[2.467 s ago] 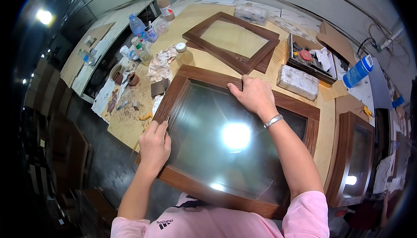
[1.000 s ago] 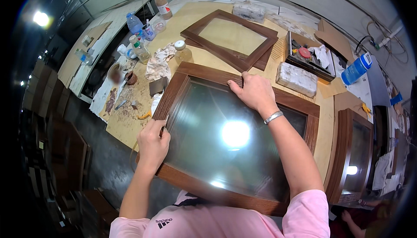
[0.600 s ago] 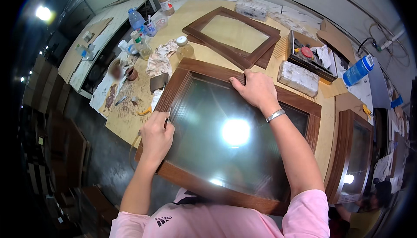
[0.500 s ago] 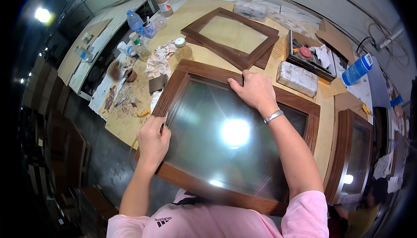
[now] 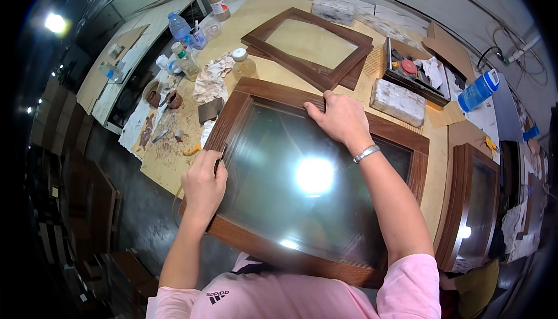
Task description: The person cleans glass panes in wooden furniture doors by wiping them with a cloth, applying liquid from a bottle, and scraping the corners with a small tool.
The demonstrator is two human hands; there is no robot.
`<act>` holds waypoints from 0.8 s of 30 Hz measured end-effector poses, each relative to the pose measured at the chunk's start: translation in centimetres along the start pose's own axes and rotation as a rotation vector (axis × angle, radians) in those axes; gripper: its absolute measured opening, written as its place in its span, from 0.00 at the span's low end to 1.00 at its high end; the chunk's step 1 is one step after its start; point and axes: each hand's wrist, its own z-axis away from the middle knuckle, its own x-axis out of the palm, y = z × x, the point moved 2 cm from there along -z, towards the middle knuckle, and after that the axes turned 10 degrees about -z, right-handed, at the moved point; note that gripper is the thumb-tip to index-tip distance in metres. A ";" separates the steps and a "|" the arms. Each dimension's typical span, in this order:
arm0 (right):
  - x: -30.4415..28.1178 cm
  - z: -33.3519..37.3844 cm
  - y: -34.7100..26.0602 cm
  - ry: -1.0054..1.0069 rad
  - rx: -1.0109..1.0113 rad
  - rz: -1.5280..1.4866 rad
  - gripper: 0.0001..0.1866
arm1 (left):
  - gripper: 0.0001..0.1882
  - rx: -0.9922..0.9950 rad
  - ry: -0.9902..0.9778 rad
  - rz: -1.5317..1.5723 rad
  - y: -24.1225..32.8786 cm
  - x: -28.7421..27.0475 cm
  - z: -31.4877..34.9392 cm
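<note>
A large glazed wooden frame [image 5: 314, 179] lies flat on the desk [image 5: 256, 22], filling its near half; the frame's near rail hangs past the desk's near edge, over the person's pink shirt [image 5: 302, 296]. The left hand [image 5: 203, 182] sits on the frame's left rail, close to the desk's left edge, fingers curled shut around a small dark tool whose tip rests where wood meets glass; what the tool is cannot be told. The right hand [image 5: 340, 118] lies flat on the far rail, fingers spread and pressed down on the wood, gripping nothing; a metal bracelet [image 5: 366, 153] circles its wrist. The pane reflects a bright lamp near its middle.

Just beyond the far rail lies a second, empty wooden frame [image 5: 308, 43], tilted toward the desk's far edge, with only a narrow strip of bare board between the two. A pale wrapped block [image 5: 398, 101] sits near the large frame's far right corner, and a shallow tray of odds and ends [image 5: 412, 69] lies behind it. Off the far left corner are a crumpled rag [image 5: 209, 80], a small jar [image 5: 241, 63] and a dark sanding block [image 5: 210, 109]; bottles [image 5: 186, 34] crowd the desk's far left corner. A blue bottle [image 5: 479, 89] stands at the right edge, and a third glazed frame [image 5: 474, 208] leans beside the desk on the right. The left edge strip is smeared with brown filler.
</note>
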 end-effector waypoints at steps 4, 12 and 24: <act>0.1 0.0 0.1 0.004 -0.001 -0.002 0.31 | 0.11 0.063 0.020 -0.046 -0.2 -0.2 0.0; -0.1 0.0 0.0 -0.003 0.008 -0.013 0.31 | 0.12 0.075 0.043 -0.043 -0.1 0.0 0.3; -0.1 0.0 0.1 -0.008 0.015 -0.018 0.32 | 0.11 0.108 0.060 -0.053 0.2 0.1 0.2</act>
